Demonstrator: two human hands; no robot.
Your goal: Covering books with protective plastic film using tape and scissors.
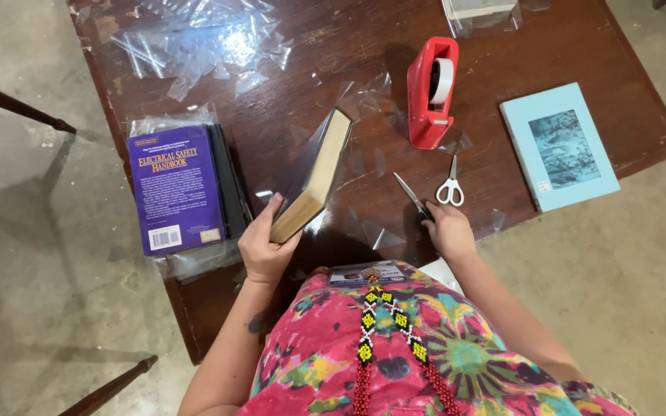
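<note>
My left hand point(265, 245) grips the near end of a hardcover book point(314, 179), which stands on edge over the dark wooden table point(333, 46), pale page edges facing right and clear film clinging to its cover. My right hand point(449, 229) is closed around the handle of a slim pointed blade or scissors point(410, 195), tip aimed up and left just above the table. Small white-handled scissors point(449, 185) lie just beyond that hand.
A red tape dispenser point(431, 92) stands behind the scissors. A pale blue book point(559, 146) lies at the right edge. A purple paperback on a black book point(183, 189), both on plastic, lies left. Crumpled clear film point(202, 38) covers the far left.
</note>
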